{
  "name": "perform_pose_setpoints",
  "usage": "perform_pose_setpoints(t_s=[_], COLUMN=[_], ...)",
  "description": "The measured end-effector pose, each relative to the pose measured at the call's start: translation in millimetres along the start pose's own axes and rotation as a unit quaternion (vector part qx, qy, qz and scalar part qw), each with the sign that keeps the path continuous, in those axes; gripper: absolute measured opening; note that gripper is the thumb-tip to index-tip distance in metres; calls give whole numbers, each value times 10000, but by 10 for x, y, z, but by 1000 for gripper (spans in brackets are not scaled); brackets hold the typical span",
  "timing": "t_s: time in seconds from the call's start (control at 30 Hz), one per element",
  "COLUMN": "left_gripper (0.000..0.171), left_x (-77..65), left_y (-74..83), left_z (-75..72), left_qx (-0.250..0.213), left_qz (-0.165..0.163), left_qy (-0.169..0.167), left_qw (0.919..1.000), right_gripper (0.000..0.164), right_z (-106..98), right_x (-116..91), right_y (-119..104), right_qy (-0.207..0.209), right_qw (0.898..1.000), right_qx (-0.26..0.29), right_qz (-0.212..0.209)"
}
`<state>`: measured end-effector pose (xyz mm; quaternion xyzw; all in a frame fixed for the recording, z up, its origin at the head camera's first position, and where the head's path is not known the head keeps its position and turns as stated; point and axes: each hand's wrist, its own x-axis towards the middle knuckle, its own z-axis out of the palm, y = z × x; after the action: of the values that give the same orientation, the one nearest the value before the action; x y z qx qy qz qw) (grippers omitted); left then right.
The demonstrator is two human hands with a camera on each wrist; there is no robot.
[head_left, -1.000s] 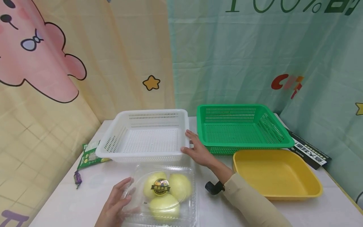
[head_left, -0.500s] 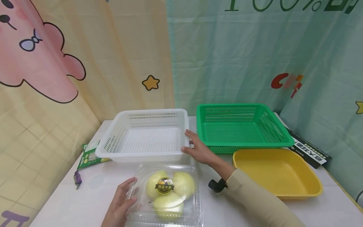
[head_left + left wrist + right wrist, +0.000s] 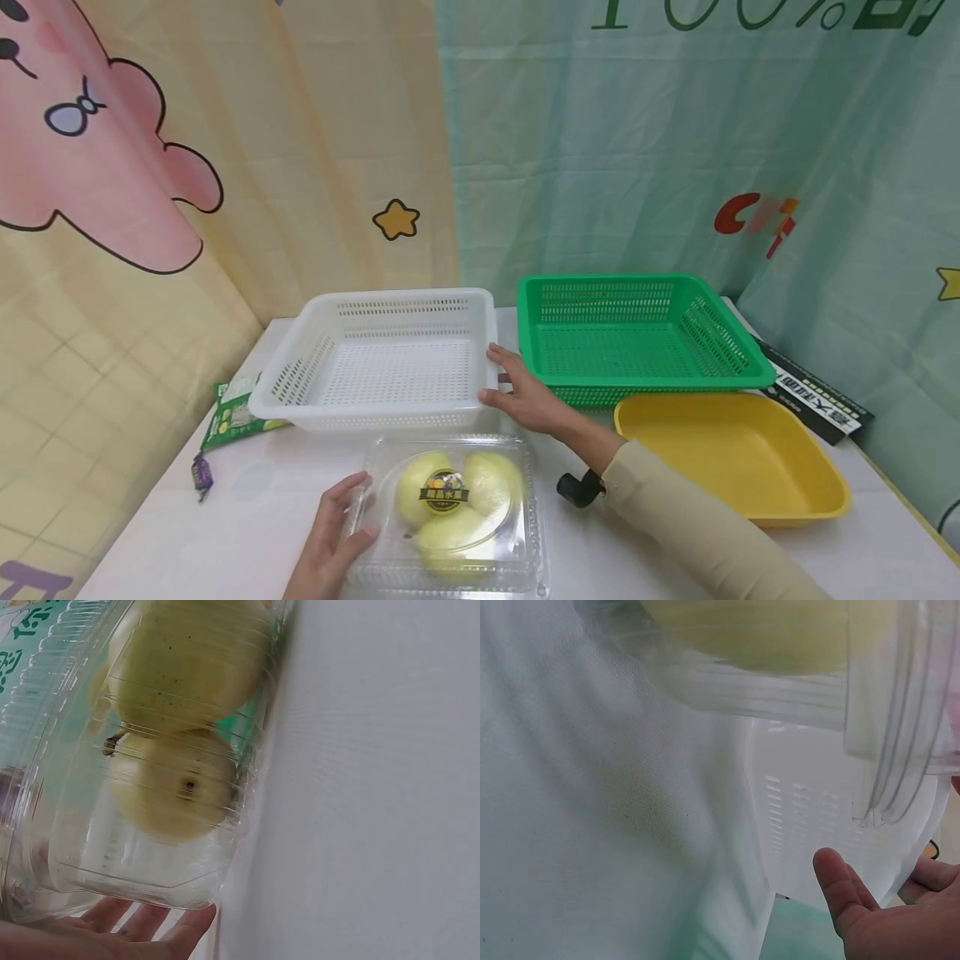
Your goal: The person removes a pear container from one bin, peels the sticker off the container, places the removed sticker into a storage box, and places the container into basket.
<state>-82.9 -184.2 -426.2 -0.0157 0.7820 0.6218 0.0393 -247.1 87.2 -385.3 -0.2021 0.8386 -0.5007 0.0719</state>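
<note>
A clear plastic box (image 3: 517,533) of round yellow-green fruits (image 3: 430,496) rests on the table in the head view, with a dark round label (image 3: 444,492) on its lid. My left hand (image 3: 332,537) rests with loosely extended fingers (image 3: 191,930) against the box's left side. Behind the box is a white perforated basket (image 3: 367,410). At its front right corner, my right hand (image 3: 528,398) touches the rim with spread fingers, thumb (image 3: 835,881) toward the front. In the right wrist view the box's edge covers part of the basket.
A green perforated basket (image 3: 637,385) stands at the back right, a yellow tray (image 3: 810,508) in front of it. A black package (image 3: 821,400) lies at the right edge. Left of the white basket are a green snack packet (image 3: 236,417) and a small purple wrapped piece (image 3: 202,475).
The fruit box has slid to the right across the table, my left hand moving along with it. My right hand stays at the white basket's corner.
</note>
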Motion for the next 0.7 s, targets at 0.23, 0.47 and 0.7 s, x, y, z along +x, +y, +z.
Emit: perform_pose_setpoints(t_s=[0.23, 0.47, 0.7], left_gripper=[62, 64, 62], left_x=[-11, -26, -44], left_y=[5, 12, 29], left_z=[74, 151, 213], left_qx=[-287, -429, -571], left_qz=[-45, -56, 121], left_qy=[-169, -149, -163], left_qw=[9994, 9990, 9982], right_gripper=[70, 69, 70], right_z=[-11, -18, -33], right_x=[2, 8, -4], right_y=[21, 57, 40], right_qy=[-76, -120, -165], right_qw=[9999, 9997, 9994], right_qx=[21, 12, 47], right_qz=[-95, -221, -289])
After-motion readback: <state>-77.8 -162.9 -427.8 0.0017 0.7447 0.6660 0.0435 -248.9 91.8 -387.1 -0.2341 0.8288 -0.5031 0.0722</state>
